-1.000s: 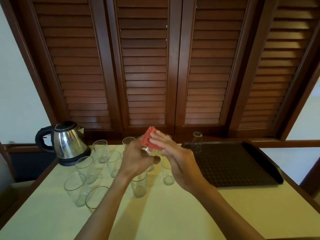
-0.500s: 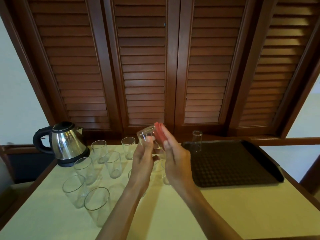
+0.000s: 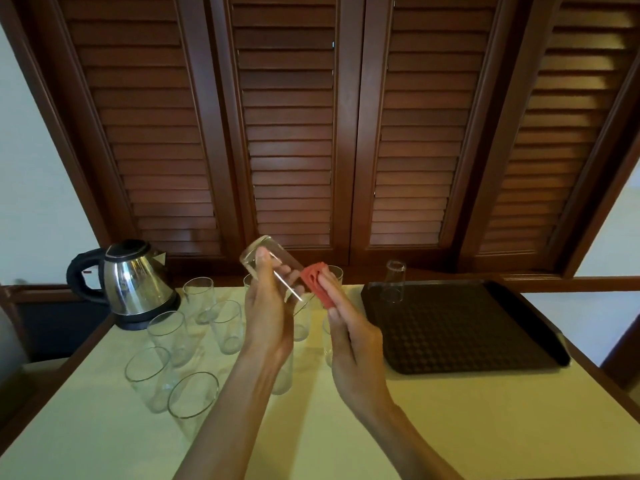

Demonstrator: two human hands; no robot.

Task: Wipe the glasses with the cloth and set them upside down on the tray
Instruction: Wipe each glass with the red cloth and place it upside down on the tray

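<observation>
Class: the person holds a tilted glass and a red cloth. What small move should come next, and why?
Probably push the red cloth, pinched in the right hand, into the glass that the left hand holds tilted: the cloth sits at its mouth, so wiping seems unfinished.

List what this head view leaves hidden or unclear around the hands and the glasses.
- Glasses behind the left hand and right hand: partly covered, so their count is uncertain.
- Held glass: its mouth is hidden by the red cloth; how clean it is cannot be judged.
- Glass on the tray: too faint to confirm it is upside down.
</observation>
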